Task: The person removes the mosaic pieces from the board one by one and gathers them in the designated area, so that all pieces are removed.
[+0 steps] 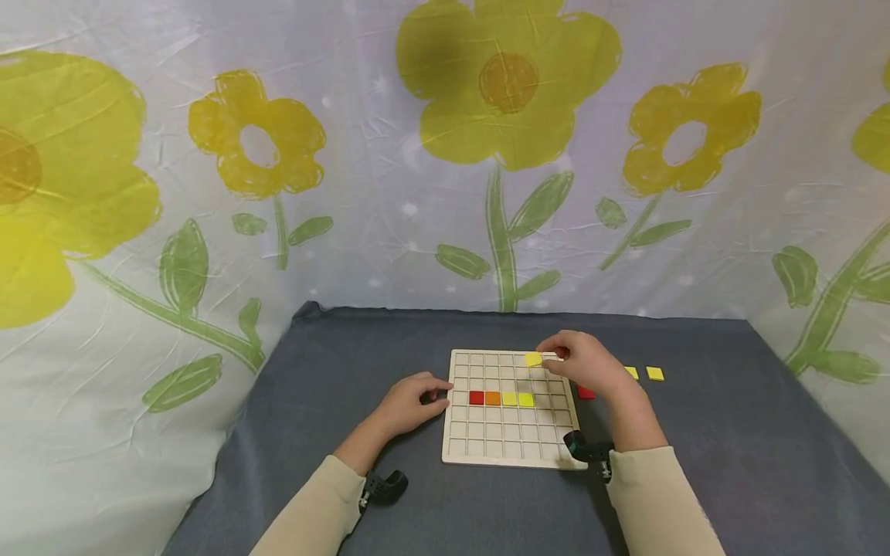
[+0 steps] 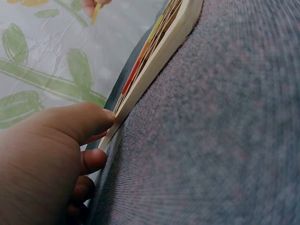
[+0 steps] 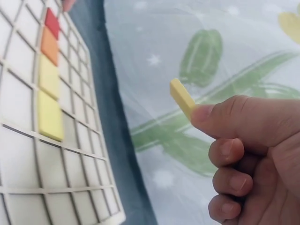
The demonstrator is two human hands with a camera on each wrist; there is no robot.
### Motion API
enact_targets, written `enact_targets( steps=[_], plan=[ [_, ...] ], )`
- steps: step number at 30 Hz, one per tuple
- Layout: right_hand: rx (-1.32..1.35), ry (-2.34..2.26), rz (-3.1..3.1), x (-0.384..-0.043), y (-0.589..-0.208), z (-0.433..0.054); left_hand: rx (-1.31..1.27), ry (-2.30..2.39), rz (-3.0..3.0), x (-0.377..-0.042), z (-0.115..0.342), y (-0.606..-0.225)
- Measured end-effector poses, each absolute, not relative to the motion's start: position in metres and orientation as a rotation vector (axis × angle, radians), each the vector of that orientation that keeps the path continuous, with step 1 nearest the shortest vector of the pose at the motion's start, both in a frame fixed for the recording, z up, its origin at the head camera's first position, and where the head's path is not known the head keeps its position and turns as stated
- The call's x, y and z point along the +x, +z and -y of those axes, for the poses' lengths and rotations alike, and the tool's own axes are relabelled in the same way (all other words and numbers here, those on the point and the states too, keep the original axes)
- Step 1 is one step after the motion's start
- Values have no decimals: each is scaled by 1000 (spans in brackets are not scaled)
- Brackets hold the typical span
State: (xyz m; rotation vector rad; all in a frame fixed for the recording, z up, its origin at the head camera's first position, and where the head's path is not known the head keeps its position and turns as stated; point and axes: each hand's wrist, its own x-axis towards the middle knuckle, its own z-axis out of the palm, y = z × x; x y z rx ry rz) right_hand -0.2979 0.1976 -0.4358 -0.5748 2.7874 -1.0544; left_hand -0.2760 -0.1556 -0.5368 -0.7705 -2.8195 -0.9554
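A pale wooden grid board (image 1: pixel 480 448) lies on the table, with a row of tiles in its squares: a red tile (image 1: pixel 476 398), an orange tile (image 1: pixel 493 398) and two yellow tiles (image 1: pixel 518 399). Above the board's far right part, my right hand (image 1: pixel 584 361) pinches another yellow tile (image 3: pixel 182 97) between thumb and forefinger. That tile is held up off the grid, and in the right wrist view the other fingers are curled in. My left hand (image 1: pixel 410 403) rests thumb and fingertip against the left edge of the board, seen close in the left wrist view.
Right of the board lie a red piece (image 1: pixel 586 392), partly hidden by the right hand, and yellow tiles (image 1: pixel 655 374). Dark grey cloth (image 1: pixel 334 355) covers the table. A white curtain printed with yellow flowers (image 1: pixel 375 232) hangs behind it.
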Motion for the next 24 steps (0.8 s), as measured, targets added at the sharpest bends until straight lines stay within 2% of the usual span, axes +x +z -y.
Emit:
enact_targets(
  steps=[24],
  plan=[
    [-362,-1235,-2825,-281,-408,-263,-774,-947,2810,-277,155,-540]
  ],
)
